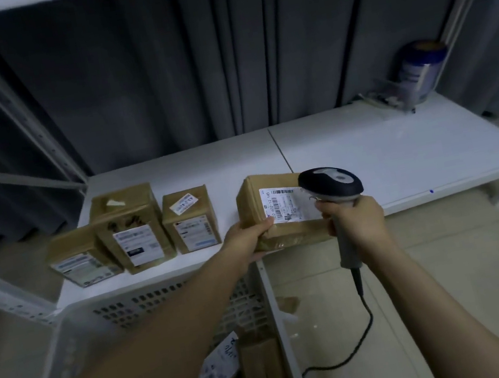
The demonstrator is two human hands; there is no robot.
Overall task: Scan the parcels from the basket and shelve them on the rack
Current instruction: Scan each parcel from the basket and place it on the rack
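One basket [277,317], three shelved parcels [85,256] [133,229] [190,221]

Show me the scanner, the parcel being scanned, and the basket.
scanner [330,183]: head view, its dark head.
parcel [283,207]: head view, its white label.
basket [123,311]: head view, its perforated far wall.

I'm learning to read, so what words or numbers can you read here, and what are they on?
Label on the held parcel: seems to read "02-402-12 1H5"; the rest is too small.
Labels on the three shelved parcels: too blurred to read.
Label on the parcel in the basket: scribbled handwriting, unreadable.
Scanner: no text visible.
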